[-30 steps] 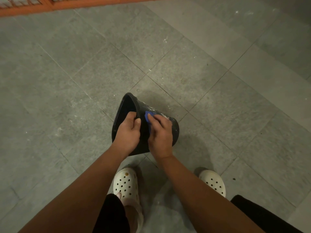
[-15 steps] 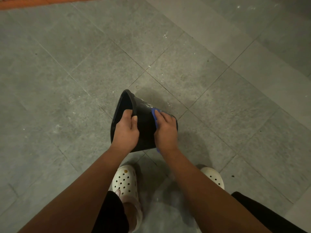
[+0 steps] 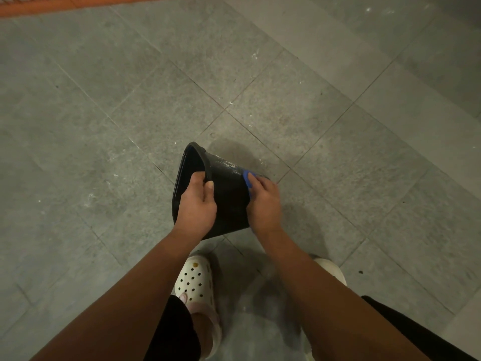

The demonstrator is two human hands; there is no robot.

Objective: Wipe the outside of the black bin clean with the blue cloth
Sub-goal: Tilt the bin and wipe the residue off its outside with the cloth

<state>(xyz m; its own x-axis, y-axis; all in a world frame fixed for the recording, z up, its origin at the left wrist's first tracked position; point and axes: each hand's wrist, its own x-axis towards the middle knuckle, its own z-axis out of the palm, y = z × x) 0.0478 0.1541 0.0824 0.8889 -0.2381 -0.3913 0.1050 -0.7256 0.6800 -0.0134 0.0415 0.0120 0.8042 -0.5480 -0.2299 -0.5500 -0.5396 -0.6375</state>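
We are in the middle of the wiping step. The bin [image 3: 229, 201] lies tilted on its side in front of us, low over the floor [image 3: 104, 126], with its mouth turned to the left and away. We cannot tell if its lower edge touches the floor. Our left hand [image 3: 196, 207] grips the rim, with fingers inside the mouth and thumb outside on the wall. Our right hand [image 3: 264, 204] holds the cloth [image 3: 247, 179] under its bent fingers and presses it on the wall near the bottom end. Only a small blue part of it shows.

We judge that the work is not finished, because pale smears [image 3: 226, 164] show on the upper wall, between the rim and the cloth. The next move calls, we think, for a stroke of the cloth toward the rim over these smears. After that the left hand should turn the bin, so that the hidden side comes up.

The tiles to the left, to the right and ahead give wide room for the arms. Our clogs [image 3: 194, 280] stand near the bin on our side, so there it is tighter. An orange strip [image 3: 39, 3] runs well apart, at the far edge.
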